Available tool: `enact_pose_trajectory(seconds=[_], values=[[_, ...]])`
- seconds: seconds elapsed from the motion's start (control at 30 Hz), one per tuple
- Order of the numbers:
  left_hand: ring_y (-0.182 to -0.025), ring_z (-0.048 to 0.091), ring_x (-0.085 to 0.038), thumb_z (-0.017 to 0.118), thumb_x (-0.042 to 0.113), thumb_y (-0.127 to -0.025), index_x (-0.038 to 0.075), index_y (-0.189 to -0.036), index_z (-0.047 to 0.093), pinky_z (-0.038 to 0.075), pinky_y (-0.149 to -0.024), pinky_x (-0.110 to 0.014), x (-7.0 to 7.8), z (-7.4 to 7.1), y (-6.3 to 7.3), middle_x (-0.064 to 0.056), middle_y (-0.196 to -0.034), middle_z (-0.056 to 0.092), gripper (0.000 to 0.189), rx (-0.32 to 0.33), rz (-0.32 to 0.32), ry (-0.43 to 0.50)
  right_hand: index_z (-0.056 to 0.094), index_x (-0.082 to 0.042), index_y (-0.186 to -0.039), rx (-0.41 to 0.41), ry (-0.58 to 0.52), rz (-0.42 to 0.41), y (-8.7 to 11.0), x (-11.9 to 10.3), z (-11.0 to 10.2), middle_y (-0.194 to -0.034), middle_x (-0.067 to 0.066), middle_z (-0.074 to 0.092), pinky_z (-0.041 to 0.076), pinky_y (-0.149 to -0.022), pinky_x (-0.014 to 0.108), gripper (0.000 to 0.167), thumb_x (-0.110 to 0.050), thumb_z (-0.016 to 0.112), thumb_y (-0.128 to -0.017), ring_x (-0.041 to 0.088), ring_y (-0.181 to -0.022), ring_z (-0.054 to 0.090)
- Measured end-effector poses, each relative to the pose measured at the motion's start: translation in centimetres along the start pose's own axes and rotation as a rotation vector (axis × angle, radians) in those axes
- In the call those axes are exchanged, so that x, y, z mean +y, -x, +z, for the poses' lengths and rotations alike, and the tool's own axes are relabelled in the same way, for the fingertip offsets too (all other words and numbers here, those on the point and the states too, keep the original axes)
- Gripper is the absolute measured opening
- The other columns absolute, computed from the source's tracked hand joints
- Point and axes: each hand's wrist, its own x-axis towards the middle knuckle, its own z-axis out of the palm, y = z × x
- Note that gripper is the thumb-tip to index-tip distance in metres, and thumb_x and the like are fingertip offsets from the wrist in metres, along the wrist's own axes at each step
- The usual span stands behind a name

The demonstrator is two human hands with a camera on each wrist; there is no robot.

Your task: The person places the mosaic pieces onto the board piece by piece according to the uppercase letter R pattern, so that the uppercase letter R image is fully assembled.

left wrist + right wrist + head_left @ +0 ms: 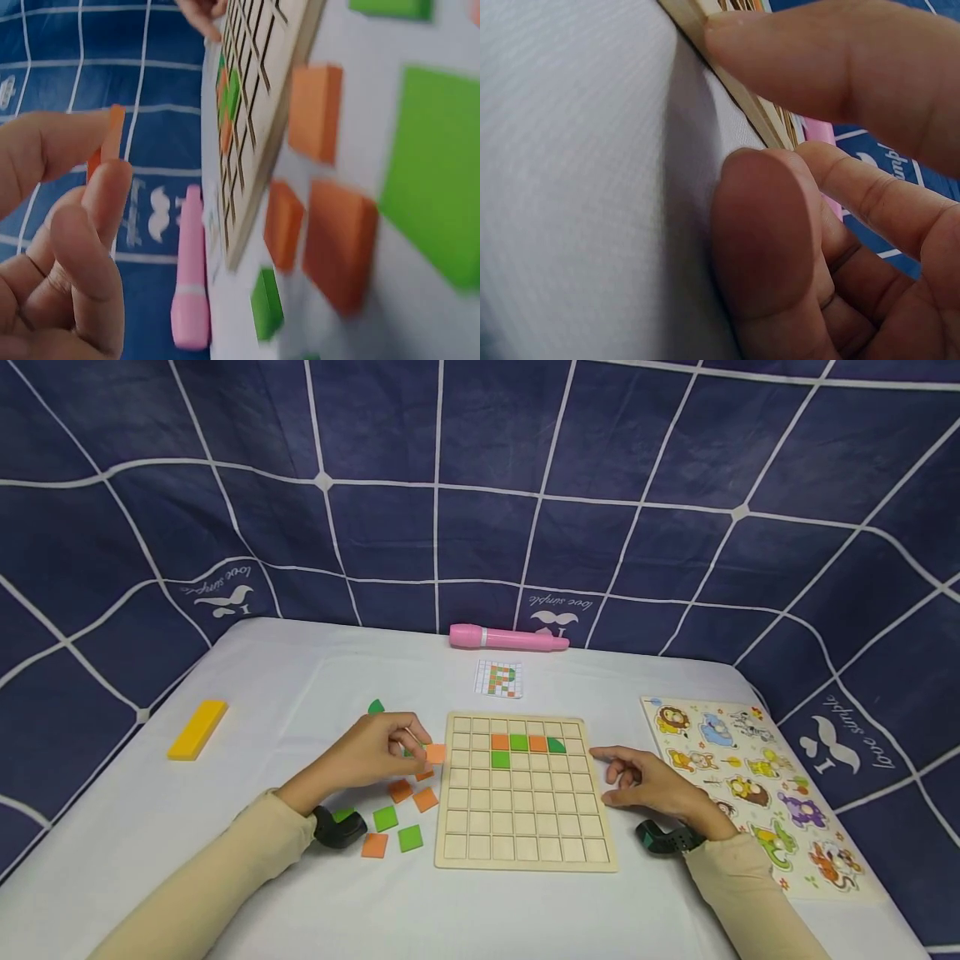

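My left hand (375,747) pinches an orange square tile (436,753) between thumb and fingers, just off the left edge of the wooden grid board (522,823); the left wrist view shows this tile (115,133) edge-on. On the board lie orange and green squares and a dark green curved-edged piece (556,746) in one row, with a green square (500,760) below them. Resting at the board's right edge, my right hand (648,783) has its index finger extended, the other fingers loosely bent, and holds nothing. Loose orange and green tiles (386,817) lie near my left wrist.
Behind the board lies a small pattern card (498,679), with a pink pen-shaped object (510,638) farther back. A yellow block (198,730) is at the left. An animal puzzle board (757,793) sits to the right, partly behind my right arm.
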Motion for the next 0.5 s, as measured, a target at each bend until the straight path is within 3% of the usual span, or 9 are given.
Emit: enact_pose_trajectory(seconds=[0.13, 0.33, 0.5], values=[[-0.056, 0.053, -0.012, 0.085, 0.013, -0.085, 0.009, -0.105, 0.074, 0.041, -0.055, -0.025, 1.0, 1.1, -1.0, 0.007, -0.086, 0.078, 0.023, -0.029, -0.035, -0.01, 0.048, 0.02, -0.147, 0.001, -0.001, 0.002, 0.0, -0.1, 0.0, -0.101, 0.011, 0.058, 0.045, -0.068, 0.023, 0.071, 0.002, 0.083, -0.087, 0.011, -0.078, 0.051], [-0.072, 0.07, -0.01, 0.089, 0.022, -0.084, 0.012, -0.103, 0.075, 0.052, -0.07, -0.031, 1.9, 2.6, -2.3, 0.011, -0.085, 0.076, 0.026, -0.063, -0.038, -0.089, 0.048, 0.02, -0.147, 0.0, -0.002, 0.004, 0.0, -0.1, 0.0, -0.1, 0.011, 0.058, 0.045, -0.068, 0.022, 0.071, 0.002, 0.083, -0.087, 0.011, -0.078, 0.052], [-0.07, 0.065, -0.01, 0.091, 0.026, -0.082, 0.016, -0.1, 0.077, 0.049, -0.065, -0.032, 2.8, 3.7, -3.1, 0.014, -0.082, 0.073, 0.025, -0.076, -0.048, -0.164, 0.048, 0.02, -0.147, -0.001, -0.001, 0.007, 0.0, -0.1, 0.0, -0.1, 0.01, 0.058, 0.045, -0.068, 0.022, 0.071, 0.002, 0.083, -0.087, 0.01, -0.077, 0.052]])
